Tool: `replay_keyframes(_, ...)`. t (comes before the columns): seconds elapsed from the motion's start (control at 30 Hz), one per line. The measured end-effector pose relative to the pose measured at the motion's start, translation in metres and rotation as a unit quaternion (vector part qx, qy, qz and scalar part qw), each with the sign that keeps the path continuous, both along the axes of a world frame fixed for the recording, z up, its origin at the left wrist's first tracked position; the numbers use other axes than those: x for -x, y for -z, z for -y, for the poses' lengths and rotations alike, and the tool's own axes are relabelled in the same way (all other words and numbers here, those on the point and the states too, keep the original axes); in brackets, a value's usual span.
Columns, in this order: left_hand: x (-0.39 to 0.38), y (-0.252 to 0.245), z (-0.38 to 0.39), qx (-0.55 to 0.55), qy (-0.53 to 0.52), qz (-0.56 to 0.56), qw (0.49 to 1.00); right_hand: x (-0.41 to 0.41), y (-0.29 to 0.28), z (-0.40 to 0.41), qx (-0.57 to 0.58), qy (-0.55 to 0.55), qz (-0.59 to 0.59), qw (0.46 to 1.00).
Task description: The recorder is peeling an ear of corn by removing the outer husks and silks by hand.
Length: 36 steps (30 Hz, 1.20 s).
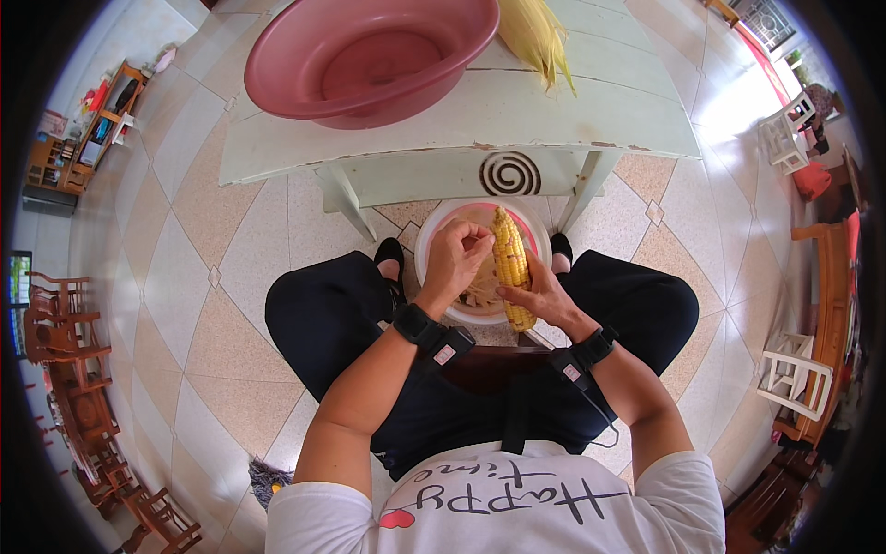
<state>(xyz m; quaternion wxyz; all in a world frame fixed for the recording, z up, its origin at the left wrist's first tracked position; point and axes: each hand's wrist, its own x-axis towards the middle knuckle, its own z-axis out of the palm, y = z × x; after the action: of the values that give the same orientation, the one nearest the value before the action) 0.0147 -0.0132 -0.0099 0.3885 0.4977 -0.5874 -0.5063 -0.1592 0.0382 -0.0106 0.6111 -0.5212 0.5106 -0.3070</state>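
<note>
A husked ear of yellow corn [509,253] stands nearly upright in the picture, its narrow tip pointing towards the table. My right hand [548,294] is wrapped around its lower right side, thumb across the front. Beside the tip, my left hand [453,260] has thumb and forefinger pinched together close to the kernels. Any strand between those fingertips is too small to make out. Below both hands, between my feet, sits a round white tub [424,239] with a pink inner band. Corn silk and scraps [477,294] lie inside it, partly hidden by my hands.
A pale green wooden table [595,121] stands ahead, bearing a large dusky-pink plastic basin [377,104] and an ear of corn in its husk [531,34]. Carved wooden chairs [76,339] line the left wall. White chairs [796,377] stand at the right.
</note>
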Motion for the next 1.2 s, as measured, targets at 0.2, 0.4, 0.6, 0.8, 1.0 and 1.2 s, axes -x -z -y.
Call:
replay_keyframes(0.2,-0.003,0.0,0.001,-0.033,-0.018,-0.036,0.999,0.004,0.011,0.001,0.027,-0.02,-0.006,0.999)
replay_keyframes(0.4,-0.005,0.002,0.003,-0.07,-0.027,-0.066,0.995,0.0,0.001,0.001,-0.017,0.005,0.064,0.998)
replay_keyframes(0.6,0.004,0.006,0.001,-0.037,-0.002,-0.064,0.997,0.001,0.006,0.001,0.003,0.002,0.033,0.999)
replay_keyframes(0.8,0.003,0.005,0.001,-0.038,0.019,-0.038,0.998,0.001,0.004,0.002,0.009,-0.002,0.033,0.999)
replay_keyframes(1.0,0.002,-0.001,-0.001,-0.024,-0.007,-0.05,0.998,0.0,-0.001,0.001,-0.035,0.01,0.058,0.998)
replay_keyframes(1.2,-0.003,-0.002,0.004,-0.058,-0.012,-0.05,0.997,-0.001,-0.001,0.002,-0.04,0.033,0.115,0.992)
